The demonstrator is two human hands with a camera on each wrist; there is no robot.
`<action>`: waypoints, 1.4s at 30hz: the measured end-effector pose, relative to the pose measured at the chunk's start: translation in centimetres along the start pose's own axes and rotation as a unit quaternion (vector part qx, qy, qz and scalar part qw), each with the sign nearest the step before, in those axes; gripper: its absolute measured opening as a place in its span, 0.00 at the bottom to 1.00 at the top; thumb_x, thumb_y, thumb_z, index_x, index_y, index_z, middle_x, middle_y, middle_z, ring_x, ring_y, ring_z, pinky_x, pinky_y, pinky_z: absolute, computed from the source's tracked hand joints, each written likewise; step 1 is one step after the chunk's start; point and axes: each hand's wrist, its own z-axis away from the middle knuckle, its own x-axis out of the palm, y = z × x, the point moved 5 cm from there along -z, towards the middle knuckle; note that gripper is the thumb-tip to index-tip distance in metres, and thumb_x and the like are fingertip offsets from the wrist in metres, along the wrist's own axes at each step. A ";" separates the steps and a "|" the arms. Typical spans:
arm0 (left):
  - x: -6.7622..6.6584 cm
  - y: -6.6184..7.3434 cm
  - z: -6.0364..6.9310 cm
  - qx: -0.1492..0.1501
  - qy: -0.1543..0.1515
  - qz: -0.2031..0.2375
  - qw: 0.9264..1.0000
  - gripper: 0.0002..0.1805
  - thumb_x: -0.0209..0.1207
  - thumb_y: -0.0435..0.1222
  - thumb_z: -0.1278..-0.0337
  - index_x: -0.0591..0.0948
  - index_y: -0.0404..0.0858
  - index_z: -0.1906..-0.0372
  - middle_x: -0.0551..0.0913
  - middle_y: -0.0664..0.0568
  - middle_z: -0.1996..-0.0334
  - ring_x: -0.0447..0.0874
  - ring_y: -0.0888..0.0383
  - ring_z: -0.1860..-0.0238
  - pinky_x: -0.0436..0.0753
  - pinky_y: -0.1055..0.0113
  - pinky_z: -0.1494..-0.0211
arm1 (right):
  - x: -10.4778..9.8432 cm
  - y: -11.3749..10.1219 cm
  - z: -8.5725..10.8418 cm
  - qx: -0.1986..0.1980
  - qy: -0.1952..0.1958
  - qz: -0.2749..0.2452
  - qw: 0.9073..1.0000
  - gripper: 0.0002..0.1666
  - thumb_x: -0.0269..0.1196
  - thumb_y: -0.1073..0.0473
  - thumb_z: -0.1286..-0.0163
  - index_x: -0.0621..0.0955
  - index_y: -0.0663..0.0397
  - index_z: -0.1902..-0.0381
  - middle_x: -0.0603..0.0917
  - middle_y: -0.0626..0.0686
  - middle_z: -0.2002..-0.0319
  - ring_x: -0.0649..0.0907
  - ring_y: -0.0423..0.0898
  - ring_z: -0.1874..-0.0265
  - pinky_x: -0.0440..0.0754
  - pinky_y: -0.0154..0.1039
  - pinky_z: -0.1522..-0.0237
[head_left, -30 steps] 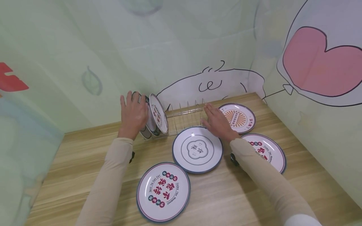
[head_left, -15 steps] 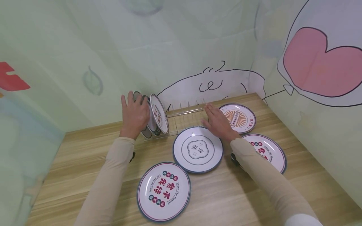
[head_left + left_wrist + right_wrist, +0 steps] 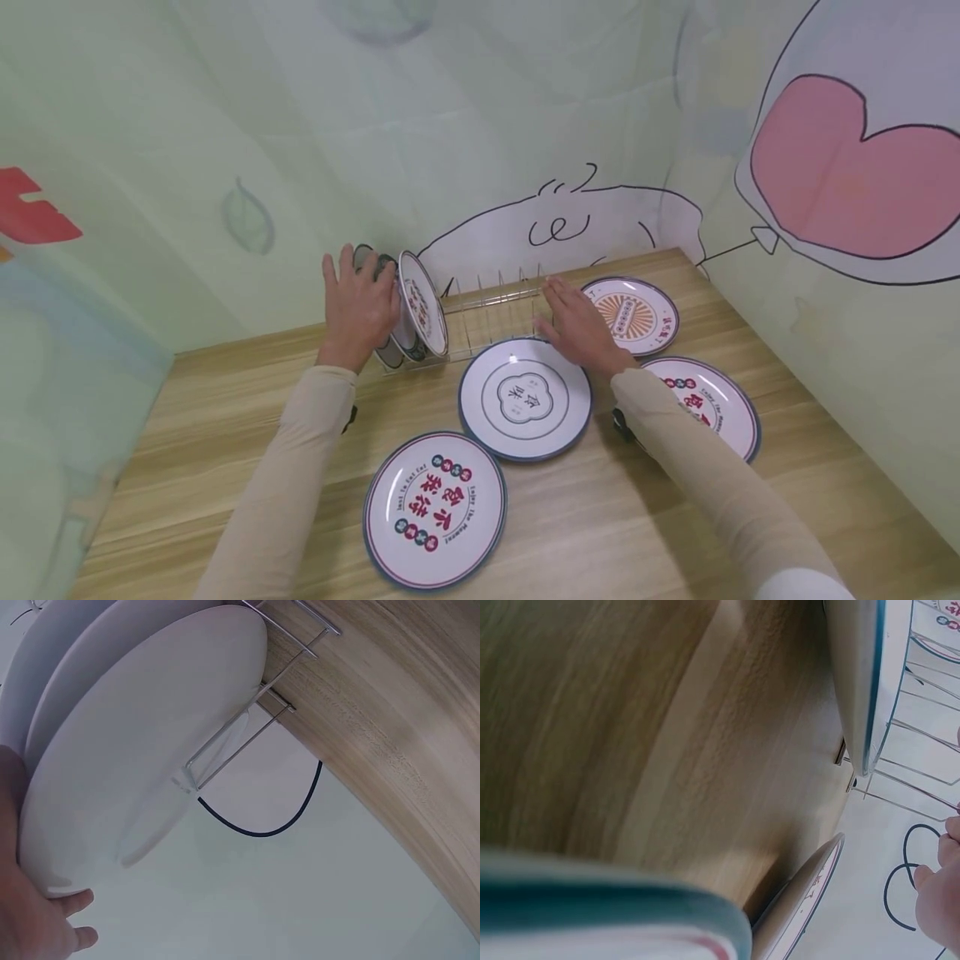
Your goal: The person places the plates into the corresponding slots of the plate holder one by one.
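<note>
Three plates (image 3: pixel 423 304) stand on edge, leaning, at the left end of a wire rack (image 3: pixel 504 297). My left hand (image 3: pixel 356 312) curls its fingers over their upper edges. In the left wrist view, fingertips of that hand (image 3: pixel 34 919) show past the rim of the outermost white plate (image 3: pixel 142 735). At the rack's right end, my right hand (image 3: pixel 581 329) rests with its fingers nearly straight against the end wires. The right wrist view shows part of this hand (image 3: pixel 941 900) beside the wires; its exact contact is partly hidden.
A white plate with a flower-shaped mark (image 3: pixel 543 429) lies before the rack. Nearer is a red-lettered plate (image 3: pixel 420 554). An orange-patterned plate (image 3: pixel 652 304) and another red-lettered plate (image 3: pixel 738 417) lie at the right, the latter partly under my right forearm. A printed cloth wall stands behind.
My left hand has shifted very slightly right along the standing plates. My right hand and the lying plates show no clear movement.
</note>
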 end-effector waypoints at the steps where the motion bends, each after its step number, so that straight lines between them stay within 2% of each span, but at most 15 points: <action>1: 0.0 0.0 -0.1 -0.001 -0.002 0.001 1.000 0.26 0.40 0.47 0.25 0.72 0.39 0.32 0.70 0.37 0.30 0.53 0.32 0.24 0.48 0.32 0.24 | -0.1 0.0 0.0 0.001 0.000 -0.003 1.000 0.39 0.53 0.46 0.23 0.59 0.62 0.24 0.54 0.61 0.21 0.55 0.57 0.21 0.51 0.53 0.21; 6: 0.1 -0.2 0.0 -0.005 -0.009 0.016 1.000 0.28 0.36 0.50 0.23 0.71 0.40 0.31 0.69 0.38 0.29 0.52 0.32 0.24 0.47 0.32 0.24 | 0.0 0.0 0.0 0.007 -0.007 -0.004 1.000 0.39 0.53 0.46 0.23 0.58 0.60 0.23 0.53 0.60 0.20 0.54 0.56 0.20 0.50 0.52 0.21; 14: 0.4 0.0 0.2 -0.010 -0.007 0.023 1.000 0.33 0.37 0.57 0.25 0.73 0.40 0.32 0.70 0.38 0.29 0.54 0.32 0.25 0.50 0.32 0.24 | 0.1 -0.2 0.5 0.003 -0.005 0.002 1.000 0.39 0.53 0.47 0.23 0.58 0.61 0.23 0.53 0.60 0.20 0.54 0.56 0.20 0.52 0.53 0.21; 22: 0.1 0.1 0.3 -0.004 0.016 0.027 0.999 0.33 0.37 0.57 0.25 0.75 0.39 0.34 0.71 0.37 0.30 0.55 0.32 0.25 0.52 0.33 0.25 | -0.1 -0.3 0.3 0.001 0.006 0.020 1.000 0.39 0.53 0.46 0.23 0.60 0.63 0.24 0.56 0.61 0.21 0.57 0.57 0.21 0.53 0.52 0.21; 37: -0.1 0.0 0.3 0.000 0.035 0.027 0.999 0.32 0.38 0.55 0.25 0.76 0.37 0.36 0.73 0.37 0.32 0.57 0.32 0.26 0.55 0.33 0.26 | -0.3 -0.3 0.1 0.007 -0.002 0.014 1.000 0.40 0.54 0.46 0.23 0.59 0.62 0.23 0.53 0.59 0.20 0.56 0.57 0.21 0.53 0.54 0.21; 42: 0.0 0.0 0.2 -0.003 0.029 0.023 0.999 0.32 0.39 0.56 0.25 0.76 0.38 0.35 0.73 0.38 0.31 0.56 0.32 0.26 0.56 0.34 0.26 | -0.3 -0.3 0.1 0.006 -0.009 0.019 1.000 0.41 0.54 0.45 0.23 0.56 0.60 0.22 0.52 0.59 0.20 0.55 0.57 0.21 0.52 0.54 0.21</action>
